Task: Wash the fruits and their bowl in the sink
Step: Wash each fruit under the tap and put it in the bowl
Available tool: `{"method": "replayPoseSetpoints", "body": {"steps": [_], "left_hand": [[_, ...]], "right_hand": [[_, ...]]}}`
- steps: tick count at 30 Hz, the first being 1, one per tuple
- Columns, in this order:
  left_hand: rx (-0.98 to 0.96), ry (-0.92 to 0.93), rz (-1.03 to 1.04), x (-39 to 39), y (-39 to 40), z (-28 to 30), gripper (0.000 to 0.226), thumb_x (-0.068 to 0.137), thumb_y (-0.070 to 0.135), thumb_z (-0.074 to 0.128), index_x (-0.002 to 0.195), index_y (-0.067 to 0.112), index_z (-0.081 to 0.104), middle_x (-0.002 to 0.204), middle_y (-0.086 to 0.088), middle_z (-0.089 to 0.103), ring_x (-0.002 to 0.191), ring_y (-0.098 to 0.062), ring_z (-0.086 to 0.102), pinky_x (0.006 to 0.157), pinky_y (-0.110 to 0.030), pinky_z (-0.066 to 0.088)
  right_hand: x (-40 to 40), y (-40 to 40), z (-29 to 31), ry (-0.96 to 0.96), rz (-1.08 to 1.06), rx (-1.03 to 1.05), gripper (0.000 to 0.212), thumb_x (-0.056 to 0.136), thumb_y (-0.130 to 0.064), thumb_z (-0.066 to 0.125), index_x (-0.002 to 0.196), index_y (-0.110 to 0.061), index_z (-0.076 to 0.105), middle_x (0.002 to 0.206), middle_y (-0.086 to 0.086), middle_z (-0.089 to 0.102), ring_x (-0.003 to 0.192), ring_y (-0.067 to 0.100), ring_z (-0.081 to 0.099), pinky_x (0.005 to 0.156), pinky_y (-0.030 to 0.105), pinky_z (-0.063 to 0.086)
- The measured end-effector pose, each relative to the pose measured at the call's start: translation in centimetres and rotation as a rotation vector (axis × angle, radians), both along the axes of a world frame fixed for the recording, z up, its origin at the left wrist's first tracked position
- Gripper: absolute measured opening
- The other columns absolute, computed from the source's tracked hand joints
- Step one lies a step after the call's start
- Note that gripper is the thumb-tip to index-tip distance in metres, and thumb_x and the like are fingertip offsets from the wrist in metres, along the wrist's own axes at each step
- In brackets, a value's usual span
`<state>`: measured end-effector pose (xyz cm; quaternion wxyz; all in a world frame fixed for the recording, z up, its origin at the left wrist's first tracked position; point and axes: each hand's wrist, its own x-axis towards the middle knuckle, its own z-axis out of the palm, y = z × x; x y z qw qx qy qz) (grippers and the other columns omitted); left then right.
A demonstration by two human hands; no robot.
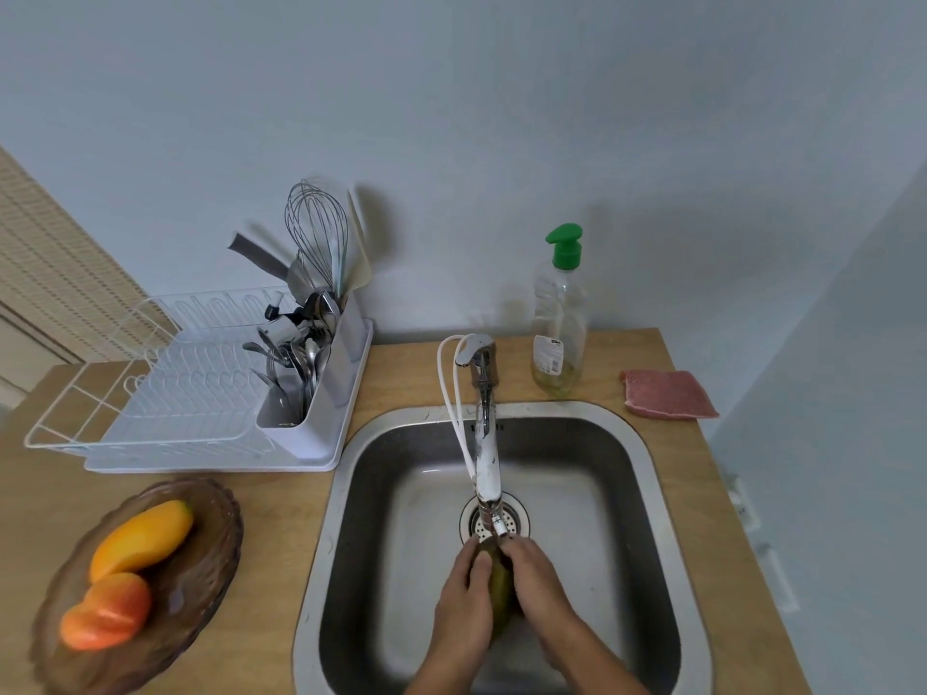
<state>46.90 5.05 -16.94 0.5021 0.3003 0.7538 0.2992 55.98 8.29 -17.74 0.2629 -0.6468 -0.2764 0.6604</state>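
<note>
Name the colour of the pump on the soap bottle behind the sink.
Green: the pump tops a clear soap bottle, seen best in the head view.

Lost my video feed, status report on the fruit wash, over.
Left hand and right hand both clasp green fruit under faucet. Two fruits wait in bowl. Nothing obstructing.

Only one label seen: small white sticker low on the soap bottle (559, 318), by the wall behind the sink (647, 443). Print on it too tiny & blurry to read; a dark smudge at the top, maybe a brand name, can't tell which. No other words, nos. or signs anywhere.
</note>
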Motion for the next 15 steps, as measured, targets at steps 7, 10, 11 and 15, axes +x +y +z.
{"method": "replayPoseSetpoints", "body": {"steps": [7,10,11,15], "left_hand": [[0.0,-0.097,0.148,-1.8,-0.3,-0.2,0.042,0.087,0.015,0.076,0.126,0.008,0.06,0.117,-0.009,0.069,0.104,-0.024,0.069,0.091,-0.036,0.059],[-0.003,-0.261,0.254,-2.8,-0.7,0.1,0.028,0.088,0.007,0.076,0.114,0.005,0.067,0.101,-0.015,0.076,0.09,-0.028,0.076,0.075,-0.036,0.063],[0.003,-0.256,0.267,-3.0,-0.9,0.0,0.027,0.087,0.007,0.077,0.112,0.007,0.068,0.1,-0.015,0.077,0.09,-0.028,0.076,0.076,-0.037,0.063],[0.026,-0.206,0.297,-2.9,-1.5,0.3,0.026,0.082,0.01,0.082,0.106,0.01,0.071,0.098,-0.01,0.076,0.093,-0.024,0.074,0.089,-0.042,0.062]], "right_hand": [[1.7,1.2,-0.1,0.002,-0.09,-0.067,0.037,0.101,-0.028,0.052,0.099,-0.001,0.077,0.086,0.018,0.08,0.077,0.029,0.073,0.068,0.035,0.058],[2.0,0.6,0.2,0.03,-0.06,-0.083,0.033,0.104,-0.031,0.053,0.102,-0.006,0.075,0.095,0.018,0.08,0.084,0.029,0.075,0.061,0.036,0.061],[2.1,0.2,0.0,0.015,-0.037,-0.098,0.033,0.104,-0.035,0.053,0.104,-0.009,0.072,0.098,0.016,0.078,0.088,0.028,0.075,0.061,0.037,0.062],[2.2,-0.8,-0.8,-0.019,-0.045,-0.139,0.034,0.103,-0.043,0.056,0.108,-0.011,0.069,0.108,0.013,0.075,0.101,0.03,0.073,0.074,0.046,0.067]]}}
